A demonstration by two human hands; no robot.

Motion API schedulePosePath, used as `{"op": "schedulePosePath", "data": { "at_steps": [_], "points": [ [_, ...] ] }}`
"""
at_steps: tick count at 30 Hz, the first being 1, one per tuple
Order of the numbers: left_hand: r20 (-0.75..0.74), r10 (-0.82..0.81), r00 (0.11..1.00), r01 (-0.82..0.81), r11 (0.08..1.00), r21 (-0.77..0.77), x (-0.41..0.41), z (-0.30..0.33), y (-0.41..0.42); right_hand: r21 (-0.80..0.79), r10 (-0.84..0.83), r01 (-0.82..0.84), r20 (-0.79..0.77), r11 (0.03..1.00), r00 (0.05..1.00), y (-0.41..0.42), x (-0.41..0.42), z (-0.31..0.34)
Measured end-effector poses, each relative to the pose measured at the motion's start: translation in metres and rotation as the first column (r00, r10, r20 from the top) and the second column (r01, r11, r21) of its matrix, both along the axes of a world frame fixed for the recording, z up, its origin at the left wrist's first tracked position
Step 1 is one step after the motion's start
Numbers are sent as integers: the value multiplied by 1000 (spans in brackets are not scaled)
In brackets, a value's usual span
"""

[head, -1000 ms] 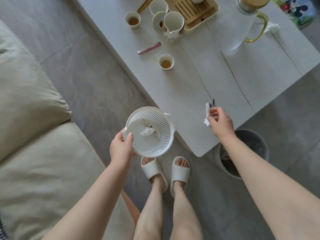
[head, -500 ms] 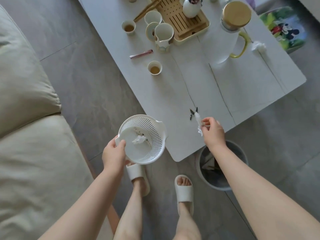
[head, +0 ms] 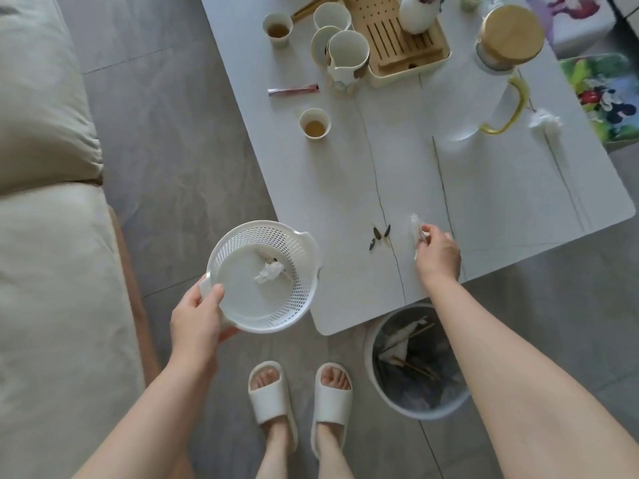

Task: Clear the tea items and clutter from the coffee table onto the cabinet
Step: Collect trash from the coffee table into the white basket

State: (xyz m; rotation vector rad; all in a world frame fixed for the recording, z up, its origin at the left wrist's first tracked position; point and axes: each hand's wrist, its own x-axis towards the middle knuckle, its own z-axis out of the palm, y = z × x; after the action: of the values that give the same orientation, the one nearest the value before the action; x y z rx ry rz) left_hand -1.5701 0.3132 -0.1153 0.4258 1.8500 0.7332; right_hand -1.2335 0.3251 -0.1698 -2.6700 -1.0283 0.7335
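My left hand (head: pixel 197 314) grips the rim of a white perforated basket (head: pixel 294 299), held beside the white coffee table (head: pixel 484 202); a crumpled tissue (head: pixel 267 272) lies inside it. My right hand (head: pixel 437 252) pinches a small white wrapper (head: pixel 416 225) just above the table's near end. A few dark seed shells (head: pixel 379 235) lie on the table left of that hand. Farther back stand a cup of tea (head: pixel 314 124), a second cup (head: pixel 277 29), a white pitcher (head: pixel 345 57), a pink sachet (head: pixel 293 89), a bamboo tea tray (head: pixel 397 36), a glass jug with a wooden lid (head: pixel 501 57) and a tissue wad (head: pixel 544 121).
A grey waste bin (head: pixel 415 361) holding tissues and sticks stands on the floor under the table's near corner. A beige sofa (head: pixel 45 236) fills the left side. My slippered feet (head: pixel 301 399) stand on grey floor tiles. A cartoon-printed box (head: pixel 601 98) sits at the right edge.
My right hand lifted the white wrapper away from the seed shells and moved slightly right. The view shifted, so the table and bin appear further left and lower.
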Motion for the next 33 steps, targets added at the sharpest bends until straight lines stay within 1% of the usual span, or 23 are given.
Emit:
{"op": "schedulePosePath", "data": {
  "at_steps": [3, 5, 8, 12, 14, 16, 18, 20, 21, 23, 24, 26, 28, 30, 33],
  "points": [
    [6, 0, 1000, 0, 1000, 5, -6, -10, 2, -2, 8, -8, -98, 1000, 995, 7, -8, -20],
    [9, 1, 1000, -1, 1000, -2, -10, -15, 2, 5, 99, -99, -114, 995, 989, 12, -23, -27],
    [19, -21, 1000, 21, 1000, -5, -12, -15, 2, -15, 261, -265, -144, 964, 955, 16, -52, -29],
    [27, -30, 999, 31, 999, -17, -16, -14, 3, -18, 380, -391, -202, 920, 903, 11, -83, -23],
    [2, -28, 1000, 28, 999, -27, -25, -16, 3, 28, 376, -378, -192, 925, 906, 5, -85, -17],
    [-27, -12, 1000, 11, 999, -41, -35, -19, 3, 79, 312, -303, -145, 950, 939, -2, -75, -10],
    [-51, -8, 999, 5, 998, -55, -44, -24, 3, 95, 234, -227, -68, 969, 970, -13, -59, -6],
    [-64, -14, 998, 10, 998, -66, -49, -31, 4, 54, 171, -171, 5, 984, 985, -24, -44, -7],
    [-70, -20, 997, 15, 997, -71, -50, -34, 5, 21, 134, -134, 18, 991, 991, -30, -40, -9],
    [-79, -37, 996, 30, 996, -84, -50, -42, 5, -25, 57, -57, -8, 998, 998, -36, -39, -15],
    [-78, -44, 996, 37, 995, -91, -49, -45, 6, -22, 38, -38, -28, 999, 999, -37, -43, -19],
    [-80, -76, 994, 68, 993, -98, -45, -52, 8, 16, 64, -63, -72, 998, 995, -30, -55, -24],
    [-86, -104, 991, 95, 990, -102, -41, -57, 10, 29, 162, -160, -130, 987, 978, -16, -73, -27],
    [-96, -136, 986, 126, 986, -106, -39, -61, 12, 17, 257, -258, -157, 966, 954, -1, -92, -29],
    [-118, -156, 981, 142, 983, -119, -35, -66, 16, 12, 290, -292, -167, 956, 942, 13, -120, -30]
  ]
}}
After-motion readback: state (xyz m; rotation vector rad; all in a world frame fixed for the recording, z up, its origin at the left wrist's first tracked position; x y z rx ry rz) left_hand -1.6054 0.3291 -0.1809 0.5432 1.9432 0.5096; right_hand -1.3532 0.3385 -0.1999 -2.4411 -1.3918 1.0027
